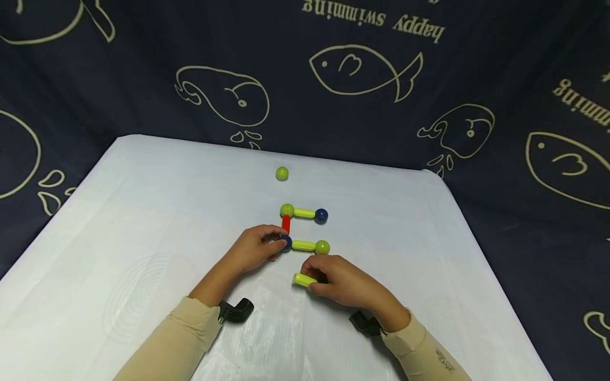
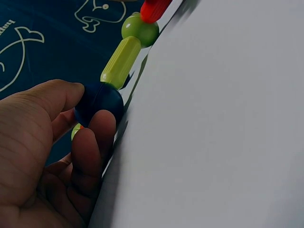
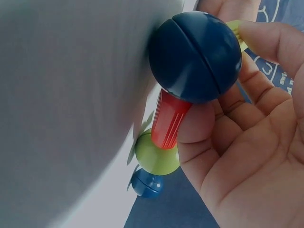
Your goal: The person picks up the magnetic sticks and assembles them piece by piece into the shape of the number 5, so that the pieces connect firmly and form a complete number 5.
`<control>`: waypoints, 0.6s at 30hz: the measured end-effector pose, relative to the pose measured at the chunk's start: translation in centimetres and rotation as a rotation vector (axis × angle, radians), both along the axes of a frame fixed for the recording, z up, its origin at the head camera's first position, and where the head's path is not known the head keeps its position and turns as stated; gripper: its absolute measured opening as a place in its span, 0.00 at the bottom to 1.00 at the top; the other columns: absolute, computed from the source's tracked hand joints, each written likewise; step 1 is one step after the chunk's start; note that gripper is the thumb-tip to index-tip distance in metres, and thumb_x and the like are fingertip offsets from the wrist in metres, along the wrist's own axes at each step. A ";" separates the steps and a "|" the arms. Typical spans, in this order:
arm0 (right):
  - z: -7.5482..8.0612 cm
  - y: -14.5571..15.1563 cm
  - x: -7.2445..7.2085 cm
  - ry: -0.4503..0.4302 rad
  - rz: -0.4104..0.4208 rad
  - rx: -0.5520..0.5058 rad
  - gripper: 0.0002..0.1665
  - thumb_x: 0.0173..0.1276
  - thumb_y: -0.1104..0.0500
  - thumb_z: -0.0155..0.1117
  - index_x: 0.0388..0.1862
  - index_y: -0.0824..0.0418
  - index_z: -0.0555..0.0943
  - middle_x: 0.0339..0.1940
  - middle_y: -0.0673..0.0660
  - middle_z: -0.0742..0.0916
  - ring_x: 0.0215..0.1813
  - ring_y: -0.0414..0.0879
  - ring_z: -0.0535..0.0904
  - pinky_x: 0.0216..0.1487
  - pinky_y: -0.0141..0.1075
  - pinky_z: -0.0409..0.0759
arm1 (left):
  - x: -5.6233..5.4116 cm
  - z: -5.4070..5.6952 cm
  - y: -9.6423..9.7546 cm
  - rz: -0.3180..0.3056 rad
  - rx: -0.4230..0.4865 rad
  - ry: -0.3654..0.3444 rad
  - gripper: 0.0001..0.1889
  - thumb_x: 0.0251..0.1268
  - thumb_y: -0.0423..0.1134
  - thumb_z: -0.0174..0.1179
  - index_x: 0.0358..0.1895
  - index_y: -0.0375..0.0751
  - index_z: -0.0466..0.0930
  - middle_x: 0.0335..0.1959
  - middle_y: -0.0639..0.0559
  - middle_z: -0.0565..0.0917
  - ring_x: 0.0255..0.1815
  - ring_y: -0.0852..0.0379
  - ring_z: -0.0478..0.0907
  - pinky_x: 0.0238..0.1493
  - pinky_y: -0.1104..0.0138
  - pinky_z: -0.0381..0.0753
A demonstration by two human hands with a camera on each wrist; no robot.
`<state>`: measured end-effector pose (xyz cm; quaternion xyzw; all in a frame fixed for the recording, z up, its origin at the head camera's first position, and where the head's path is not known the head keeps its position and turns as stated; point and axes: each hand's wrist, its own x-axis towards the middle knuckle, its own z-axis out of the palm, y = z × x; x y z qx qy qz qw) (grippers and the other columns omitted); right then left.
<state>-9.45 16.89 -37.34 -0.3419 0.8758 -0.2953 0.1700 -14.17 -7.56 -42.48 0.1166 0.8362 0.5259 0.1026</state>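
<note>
My left hand (image 1: 259, 246) pinches a dark blue ball (image 2: 100, 103) between thumb and fingers. In the head view a red rod (image 1: 286, 225) runs from that ball to a green ball (image 1: 287, 210). A lime rod (image 1: 304, 245) leads right from the blue ball to another green ball (image 1: 322, 247). Just nearer than these, my right hand (image 1: 340, 278) holds a loose lime rod (image 1: 303, 280), its far end hidden by the fingers. The right wrist view shows a large blue ball (image 3: 194, 57) and a red rod (image 3: 170, 121) beside my right fingers.
From the upper green ball another lime rod (image 1: 304, 213) extends to a second blue ball (image 1: 321, 216). Farther back, a lone green ball (image 1: 282, 173) lies on the white table (image 1: 190, 180). A dark cloth (image 1: 286, 63) printed with fish hangs behind.
</note>
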 end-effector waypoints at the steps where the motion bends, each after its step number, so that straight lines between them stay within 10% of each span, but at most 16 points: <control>1: 0.0 0.0 0.0 -0.004 0.004 0.000 0.11 0.67 0.62 0.68 0.45 0.51 0.78 0.33 0.41 0.79 0.35 0.38 0.74 0.38 0.33 0.75 | 0.0 0.0 0.0 0.002 -0.003 0.002 0.12 0.67 0.42 0.65 0.52 0.48 0.84 0.41 0.53 0.84 0.25 0.58 0.81 0.32 0.63 0.79; 18: 0.2 0.6 -0.2 -0.008 0.044 -0.008 0.11 0.69 0.63 0.65 0.48 0.52 0.79 0.38 0.45 0.82 0.38 0.37 0.75 0.42 0.32 0.76 | 0.1 0.0 0.1 0.001 0.029 0.024 0.13 0.66 0.39 0.66 0.52 0.45 0.85 0.40 0.51 0.84 0.23 0.58 0.80 0.30 0.63 0.80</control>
